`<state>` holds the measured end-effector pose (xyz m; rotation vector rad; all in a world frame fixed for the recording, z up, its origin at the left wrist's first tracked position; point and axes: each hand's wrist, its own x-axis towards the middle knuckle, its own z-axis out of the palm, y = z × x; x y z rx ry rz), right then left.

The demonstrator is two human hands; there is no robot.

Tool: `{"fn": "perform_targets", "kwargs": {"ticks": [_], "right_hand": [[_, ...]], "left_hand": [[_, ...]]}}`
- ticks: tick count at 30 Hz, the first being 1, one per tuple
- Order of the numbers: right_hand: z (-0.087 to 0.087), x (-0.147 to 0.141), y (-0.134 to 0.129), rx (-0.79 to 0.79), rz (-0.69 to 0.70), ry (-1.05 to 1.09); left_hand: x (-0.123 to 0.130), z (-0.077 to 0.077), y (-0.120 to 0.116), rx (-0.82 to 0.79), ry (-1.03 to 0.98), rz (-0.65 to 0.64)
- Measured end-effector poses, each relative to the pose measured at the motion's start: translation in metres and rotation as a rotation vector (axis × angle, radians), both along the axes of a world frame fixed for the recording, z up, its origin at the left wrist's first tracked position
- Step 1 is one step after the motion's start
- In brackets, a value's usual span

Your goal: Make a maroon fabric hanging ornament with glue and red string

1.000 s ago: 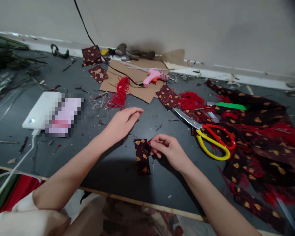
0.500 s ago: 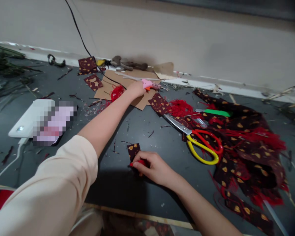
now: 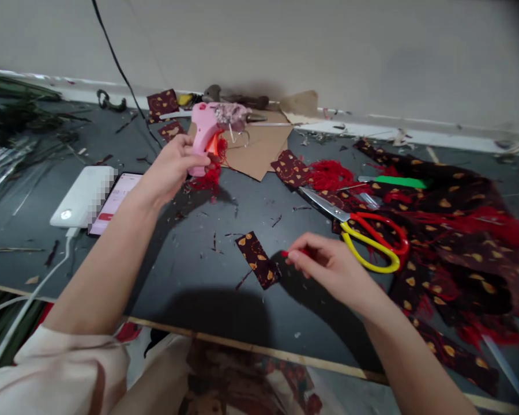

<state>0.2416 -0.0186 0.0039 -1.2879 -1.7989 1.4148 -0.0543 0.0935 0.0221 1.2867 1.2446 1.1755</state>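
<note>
My left hand (image 3: pixel 173 167) grips the handle of a pink glue gun (image 3: pixel 205 129), its nozzle pointing right, above a piece of brown cardboard (image 3: pixel 255 153). Between the thumb and fingers of my right hand (image 3: pixel 324 262) is a small red piece (image 3: pixel 286 253); most of it is hidden by the fingers, so its kind is unclear. Just left of that hand, a dark maroon fabric strip (image 3: pixel 258 259) with gold leaf shapes lies flat on the grey table (image 3: pixel 190 242). Red-and-yellow-handled scissors (image 3: pixel 372 242) rest behind and right of my right hand.
A heap of patterned fabric (image 3: pixel 458 248) with red threads covers the right side, a green-handled tool (image 3: pixel 400 182) on it. On the left lie a white power bank (image 3: pixel 80 196) and a phone (image 3: pixel 119 199). A black cord (image 3: pixel 116 63) hangs near the wall.
My left hand has lifted the glue gun off the cardboard and brought it left and nearer. My right hand has moved right with the red piece, away from the fabric strip, which now lies uncovered.
</note>
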Motion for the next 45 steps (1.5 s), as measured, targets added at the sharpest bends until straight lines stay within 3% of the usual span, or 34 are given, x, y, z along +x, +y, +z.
{"fn": "perform_targets", "kwargs": {"ticks": [3, 5, 11, 19, 22, 26, 35, 38, 40, 45], "right_hand": [[-0.008, 0.001, -0.02, -0.223, 0.186, -0.031], [-0.016, -0.004, -0.029, -0.349, 0.216, 0.023], [-0.03, -0.026, -0.015, -0.287, 0.095, 0.13], [-0.035, -0.053, 0.02, -0.234, -0.03, 0.276], [-0.039, -0.058, 0.027, -0.382, -0.167, 0.508], [-0.041, -0.05, 0.034, -0.599, -0.313, 0.764], [-0.028, -0.028, 0.024, -0.467, -0.288, 0.603], [-0.031, -0.019, 0.025, -0.404, -0.32, 0.539], [-0.034, -0.012, 0.028, -0.348, -0.349, 0.503], [-0.039, -0.002, 0.033, -0.279, -0.405, 0.49]], "left_hand": [[0.0, -0.004, -0.024, 0.036, -0.047, 0.056], [0.001, -0.007, -0.034, 0.008, -0.044, 0.105], [-0.002, -0.014, -0.04, -0.067, -0.083, 0.034], [-0.008, -0.012, -0.043, -0.003, -0.04, -0.107], [-0.008, -0.011, -0.045, 0.043, -0.02, -0.154], [-0.007, -0.009, -0.051, -0.03, -0.037, -0.172], [-0.01, -0.009, -0.055, -0.148, 0.059, -0.37], [-0.008, -0.006, -0.057, -0.211, 0.238, -0.476], [-0.001, -0.005, -0.06, -0.166, 0.387, -0.535], [0.021, -0.011, -0.067, 0.153, 0.624, -0.615]]}}
